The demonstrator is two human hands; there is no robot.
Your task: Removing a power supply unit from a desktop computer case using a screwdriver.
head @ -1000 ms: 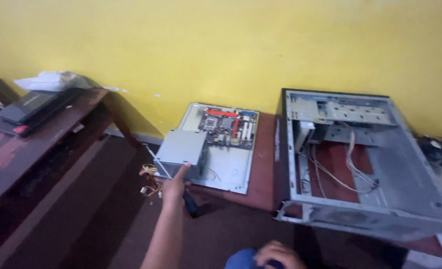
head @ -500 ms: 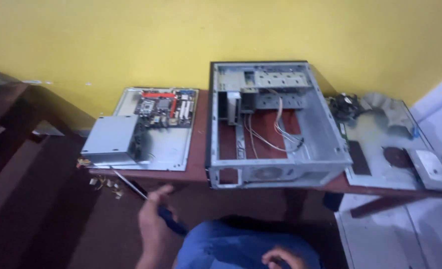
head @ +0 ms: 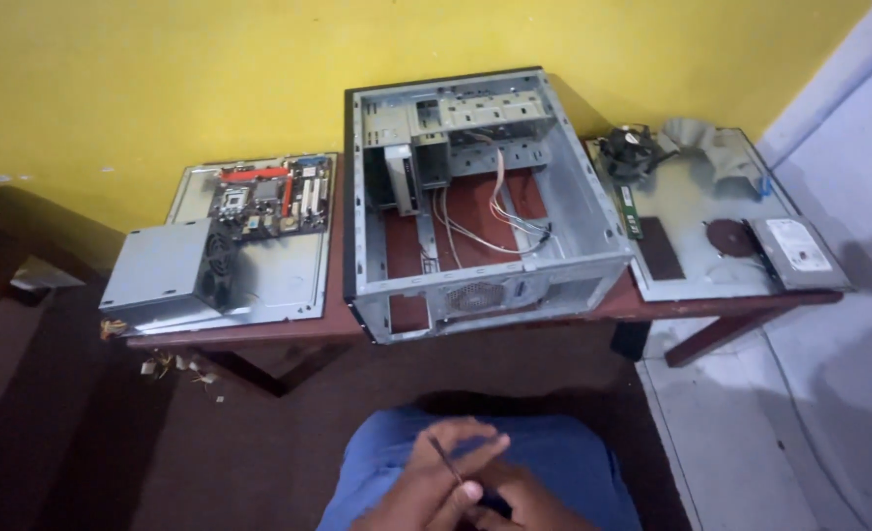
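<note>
Both hands sit low in frame, over the lap in blue trousers [head: 515,462]. Left hand [head: 426,487] is curled, thumb & forefinger pinched round a thin dark screwdriver [head: 444,459]; its slim metal shaft pokes up-left past the fingertips. Right hand [head: 520,501] lies just beside, touching the left, fingers bent in round the tool's lower end; handle mostly hidden, so can't tell how firm that grip is.

Well apart from the hands, up on a reddish-brown wooden table [head: 328,329]: an open desktop case [head: 480,197], boxy grey sheet metal w/ punched holes, drive cage at rear-left, loose white/pink cables across its floor. Left of it a flat metal side panel [head: 289,285] carrying a green-brown motherboard [head: 264,197] w/ red slots, and a plain grey power supply [head: 166,265], fan grille on its side, overhanging the table edge. Right of the case another bare panel [head: 692,211] w/ a black round cooler fan [head: 631,152], a narrow RAM stick [head: 629,208], a dark disc [head: 723,236] and a silver hard drive [head: 798,251]. Matte yellow wall [head: 161,79] behind.
</note>
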